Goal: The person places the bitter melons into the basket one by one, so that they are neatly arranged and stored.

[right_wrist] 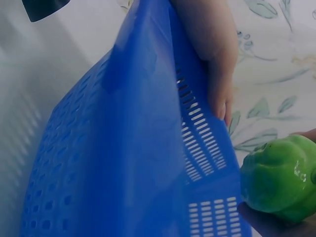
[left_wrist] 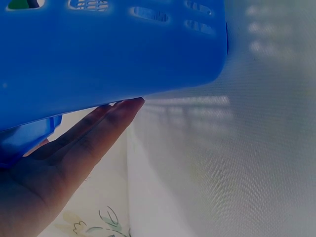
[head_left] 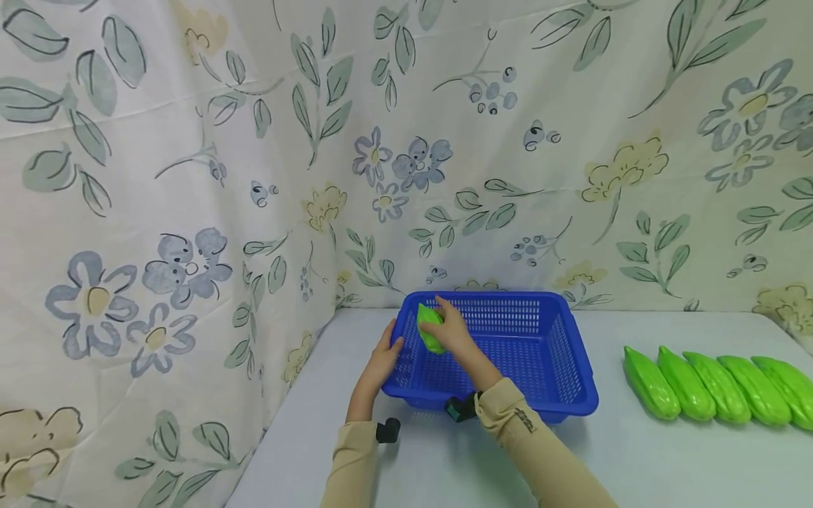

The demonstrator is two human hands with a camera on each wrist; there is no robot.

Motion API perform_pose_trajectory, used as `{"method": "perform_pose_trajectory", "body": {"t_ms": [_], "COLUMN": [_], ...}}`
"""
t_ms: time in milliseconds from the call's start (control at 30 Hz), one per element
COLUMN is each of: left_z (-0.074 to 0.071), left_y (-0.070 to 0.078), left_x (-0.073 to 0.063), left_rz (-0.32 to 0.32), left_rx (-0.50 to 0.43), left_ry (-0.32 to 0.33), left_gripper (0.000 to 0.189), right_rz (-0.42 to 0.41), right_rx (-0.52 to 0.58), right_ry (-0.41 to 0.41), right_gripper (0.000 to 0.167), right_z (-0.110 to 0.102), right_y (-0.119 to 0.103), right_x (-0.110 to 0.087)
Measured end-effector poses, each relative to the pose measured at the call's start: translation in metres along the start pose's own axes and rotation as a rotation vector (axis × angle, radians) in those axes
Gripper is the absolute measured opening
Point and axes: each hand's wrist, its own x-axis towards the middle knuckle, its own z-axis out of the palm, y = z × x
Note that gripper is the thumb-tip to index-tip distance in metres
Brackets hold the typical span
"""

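Note:
A blue plastic basket (head_left: 514, 353) with slotted walls stands on the table in the head view. My left hand (head_left: 384, 356) holds its left rim, thumb over the edge; in the left wrist view the fingers (left_wrist: 94, 143) lie fairly straight against the basket's outer wall. Over the basket's left part, my right hand (head_left: 452, 330) grips a glossy green bitter melon (head_left: 430, 329) with a pointed tip. The right wrist view shows the rounded, lobed end of that bitter melon (right_wrist: 279, 177) between the fingers.
Several similar bitter melons (head_left: 701, 388) lie side by side in a slanted row on the white table (head_left: 305, 437), right of the basket. A floral cloth (head_left: 483, 176) hangs behind and to the left. Dark wrist cameras (head_left: 389, 430) sit at both cuffs.

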Motion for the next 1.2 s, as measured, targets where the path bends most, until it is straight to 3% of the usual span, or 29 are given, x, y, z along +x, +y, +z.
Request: {"method": "perform_pose_trajectory", "body": {"t_ms": [1200], "left_z": [0.0], "left_y": [0.004], "left_x": [-0.003], "left_rz": [-0.013], "left_rx": [-0.021], "left_ry": [-0.006], "left_gripper": [0.056], "right_rz": [0.158], "right_rx": [-0.129], "right_ry": [-0.09], "right_gripper": [0.076], "right_z": [0.017], "right_y": [0.006], "right_x": [-0.001]}}
